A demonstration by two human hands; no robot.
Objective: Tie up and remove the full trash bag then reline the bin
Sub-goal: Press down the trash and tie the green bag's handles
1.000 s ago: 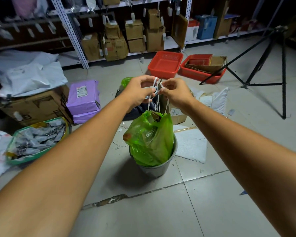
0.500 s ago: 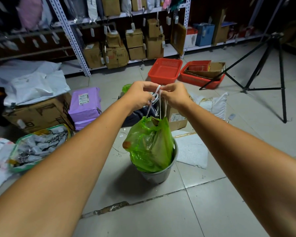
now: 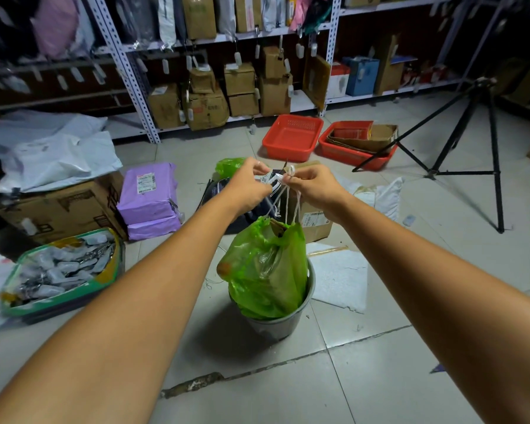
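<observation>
A full green trash bag [image 3: 265, 270] stands in a small grey bin [image 3: 279, 325] on the tiled floor. Its white drawstrings [image 3: 283, 197] run up from the gathered mouth to my two hands, which are close together above it. My left hand [image 3: 247, 186] pinches the strings from the left. My right hand [image 3: 314, 186] pinches them from the right, with a small loop sticking up between the fingers. Brown cardboard shows at the bag's mouth. A second piece of green plastic [image 3: 228, 166] lies on the floor behind my left hand.
Around the bin lie a purple parcel stack [image 3: 149, 197], a green-rimmed tray of packets [image 3: 58, 270], a cardboard box [image 3: 315, 223] and white foam [image 3: 338, 278]. Two red baskets [image 3: 292, 137] sit further back. A black tripod [image 3: 468, 142] stands at the right. Shelves of boxes [image 3: 242, 87] line the back.
The view has tilted and the bag and bin sit lower in frame. My hands have stayed on the drawstrings and keep working them; a small loop now shows above my right fingers.
</observation>
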